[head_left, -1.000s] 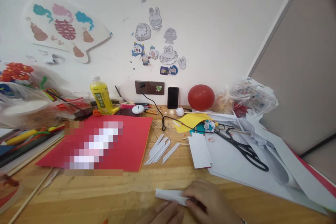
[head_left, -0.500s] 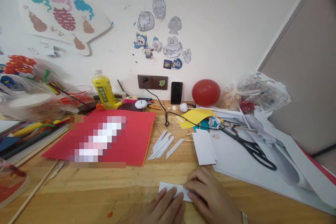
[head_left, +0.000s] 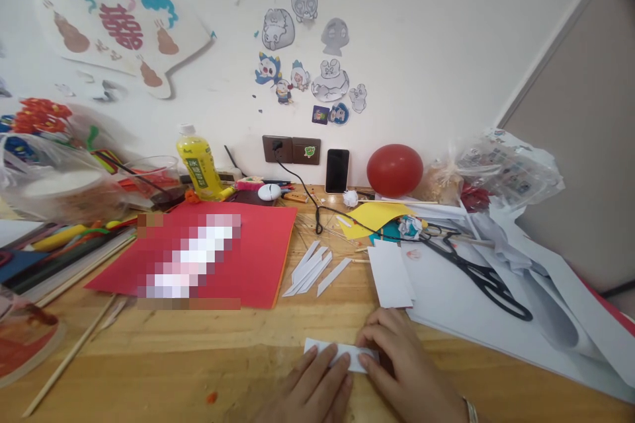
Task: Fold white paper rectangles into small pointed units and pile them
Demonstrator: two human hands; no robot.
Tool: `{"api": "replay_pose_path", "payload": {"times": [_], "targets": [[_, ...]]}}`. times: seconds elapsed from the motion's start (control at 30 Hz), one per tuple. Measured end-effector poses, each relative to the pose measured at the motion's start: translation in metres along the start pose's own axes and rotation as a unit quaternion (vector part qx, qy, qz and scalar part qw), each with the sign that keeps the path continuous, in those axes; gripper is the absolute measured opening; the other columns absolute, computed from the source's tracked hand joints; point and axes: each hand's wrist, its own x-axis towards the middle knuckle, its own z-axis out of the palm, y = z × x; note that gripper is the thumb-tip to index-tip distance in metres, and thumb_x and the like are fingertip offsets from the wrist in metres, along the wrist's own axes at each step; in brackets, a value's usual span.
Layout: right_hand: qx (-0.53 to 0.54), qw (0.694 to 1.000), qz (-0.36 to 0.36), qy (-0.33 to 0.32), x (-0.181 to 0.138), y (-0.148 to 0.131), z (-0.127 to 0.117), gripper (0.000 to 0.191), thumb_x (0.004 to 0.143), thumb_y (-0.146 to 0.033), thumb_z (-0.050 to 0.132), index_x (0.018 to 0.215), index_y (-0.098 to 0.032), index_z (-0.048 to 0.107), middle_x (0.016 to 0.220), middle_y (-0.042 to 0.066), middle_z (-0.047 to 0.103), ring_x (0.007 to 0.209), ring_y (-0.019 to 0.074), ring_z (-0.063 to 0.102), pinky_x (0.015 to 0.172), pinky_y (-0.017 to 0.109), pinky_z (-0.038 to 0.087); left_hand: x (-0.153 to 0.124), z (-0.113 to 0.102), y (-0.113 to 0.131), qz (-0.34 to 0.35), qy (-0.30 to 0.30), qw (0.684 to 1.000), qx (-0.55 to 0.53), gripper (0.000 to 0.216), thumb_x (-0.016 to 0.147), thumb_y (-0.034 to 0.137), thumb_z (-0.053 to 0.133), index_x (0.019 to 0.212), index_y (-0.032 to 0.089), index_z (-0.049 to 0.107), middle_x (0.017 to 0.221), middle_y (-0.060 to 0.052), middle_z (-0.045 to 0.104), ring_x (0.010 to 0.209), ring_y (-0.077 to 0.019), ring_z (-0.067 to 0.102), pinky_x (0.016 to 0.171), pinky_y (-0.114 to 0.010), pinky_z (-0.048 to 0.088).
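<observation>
A small folded white paper strip (head_left: 354, 363) lies on the wooden table close in front of me. My left hand (head_left: 312, 388) rests on it with fingers stretched out, their tips pressing the paper flat. At the strip's right end my right hand (head_left: 404, 367) is closed, thumb on the near side and curled fingers at the far edge; part of that end is hidden. Beyond the hands lie several narrow folded white paper strips (head_left: 312, 271) with slanted ends. A stack of white paper rectangles (head_left: 391, 274) is just past my right hand.
Red paper sheets (head_left: 262, 251) lie left, partly blurred out. Black-handled scissors (head_left: 476, 281) rest on large white sheets (head_left: 446, 310) at right. Along the wall stand a yellow bottle (head_left: 198, 165), a phone (head_left: 337, 170) and a red balloon (head_left: 395, 170). A wooden stick (head_left: 69, 357) lies near left.
The camera view has shifted slightly. My right thumb has moved a little on the paper strip; both hands stay on it.
</observation>
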Motion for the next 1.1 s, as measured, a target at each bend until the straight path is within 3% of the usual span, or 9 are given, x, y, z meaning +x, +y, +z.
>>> {"api": "replay_pose_path", "payload": {"times": [0.13,0.4,0.5,0.63,0.73,1.1], "targets": [[0.001,1.000,0.002,0.003,0.000,0.002,0.002,0.015,0.085,-0.004,0.051,0.082,-0.018,0.054,0.088,0.005,0.054,0.088,0.0230,0.051,0.079,0.039,0.042,0.002,-0.001,0.000,0.010,-0.025,1.000,-0.003,0.029,0.096,0.006,0.042,0.114,0.015,0.064,0.128,-0.008,0.060,0.122,-0.0252,0.054,0.110,-0.045,0.034],[0.005,1.000,-0.008,0.012,-0.001,0.000,0.000,0.019,0.081,0.000,0.051,0.081,-0.019,0.053,0.088,0.004,0.055,0.086,0.0221,0.052,0.077,0.037,0.041,0.014,-0.013,-0.006,0.004,-0.003,1.000,-0.025,0.039,0.098,0.001,0.029,0.113,0.013,0.063,0.120,-0.007,0.064,0.119,-0.0229,0.055,0.111,-0.042,0.031],[0.008,1.000,-0.010,0.012,0.000,-0.001,-0.001,0.018,0.081,-0.001,0.050,0.082,-0.019,0.054,0.089,0.004,0.055,0.086,0.0216,0.052,0.077,0.036,0.042,0.017,-0.017,-0.007,-0.003,-0.025,0.999,-0.031,0.034,0.099,0.006,0.032,0.112,0.015,0.063,0.119,-0.005,0.065,0.120,-0.0212,0.054,0.110,-0.037,0.034],[0.011,1.000,-0.004,0.014,0.000,-0.001,-0.001,0.017,0.082,-0.003,0.049,0.082,-0.020,0.054,0.088,0.003,0.056,0.086,0.0211,0.052,0.076,0.035,0.042,0.013,-0.011,-0.003,-0.032,-0.009,0.999,-0.037,0.025,0.098,0.013,0.043,0.113,0.018,0.062,0.120,-0.003,0.065,0.122,-0.0206,0.051,0.109,-0.038,0.036],[0.009,1.000,-0.001,0.009,0.000,-0.001,-0.002,0.017,0.082,-0.003,0.049,0.082,-0.020,0.054,0.089,0.004,0.056,0.087,0.0216,0.052,0.077,0.036,0.043,0.007,-0.004,0.002,-0.051,-0.003,0.997,-0.053,0.030,0.097,0.009,0.039,0.114,0.017,0.062,0.122,-0.004,0.064,0.126,-0.0220,0.048,0.109,-0.040,0.036],[0.006,1.000,-0.001,0.009,0.001,-0.003,-0.001,0.020,0.080,0.001,0.050,0.083,-0.019,0.053,0.090,0.004,0.055,0.088,0.0222,0.051,0.079,0.037,0.041,0.010,-0.002,0.001,-0.031,0.019,0.999,-0.035,0.027,0.097,0.010,0.040,0.107,0.015,0.064,0.116,-0.004,0.065,0.127,-0.0253,0.046,0.109,-0.041,0.034]]}}
